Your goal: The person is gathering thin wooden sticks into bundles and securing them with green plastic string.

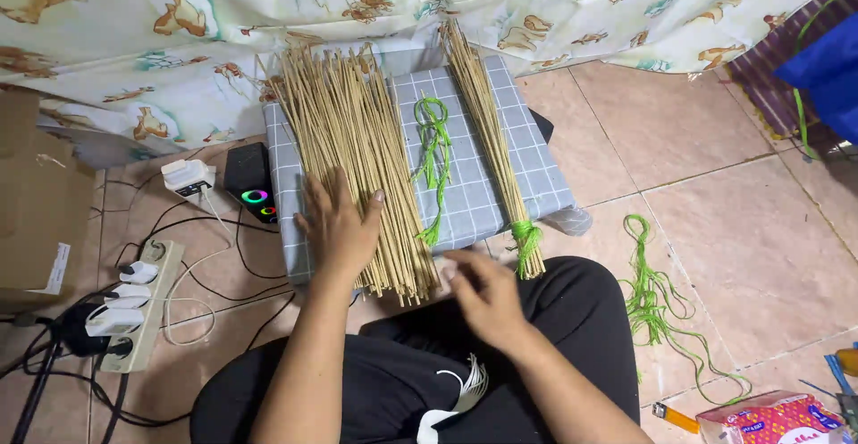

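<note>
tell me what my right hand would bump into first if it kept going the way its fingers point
The right hand points up-left toward the near ends of the loose sticks, so probably those first; depth is unclear.

Even, soft indoor light, faint shadows, sharp throughout except the motion-blurred right hand [483, 296].

**Tiled floor under a printed curtain**

Pinkish-beige floor tiles [715, 140] with thin grout lines cover the ground. A pale curtain [223, 15] printed with orange animals hangs across the top. At left stand a cardboard box [36, 194], a power strip [138, 305] crowded with white plugs and black cables, and a small black speaker [250, 180] glowing in colours. Light is even and soft.
</note>
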